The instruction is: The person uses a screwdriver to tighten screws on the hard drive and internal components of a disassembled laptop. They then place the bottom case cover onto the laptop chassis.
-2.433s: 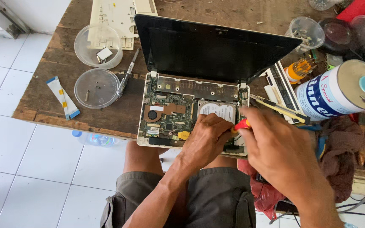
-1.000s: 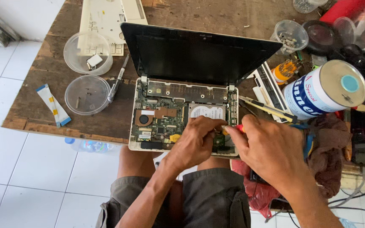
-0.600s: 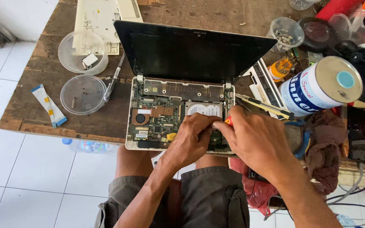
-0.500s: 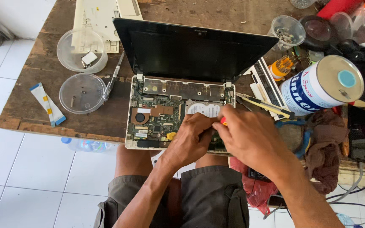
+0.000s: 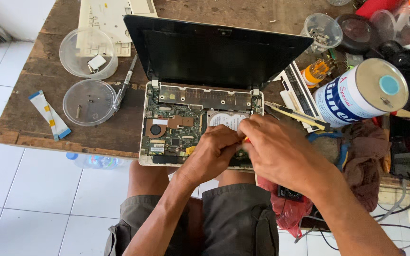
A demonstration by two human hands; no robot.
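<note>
Laptop (image 5: 200,118), opened with its board bare, lies at your table's near edge. Your right hand (image 5: 281,151) grips a red-handled screwdriver (image 5: 246,139) at 5 o'clock on the board; your left hand (image 5: 212,154) presses beside it, grasping nothing visible. You seem to be working a screw; keep the tip seated.

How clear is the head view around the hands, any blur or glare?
Head view: even daylight, soft shadows; the right hand is slightly motion-blurred at the fingertips, the left hand sharper; the opened white laptop's green circuit board is crisp; mild sheen on the white metal can's lid.
</note>
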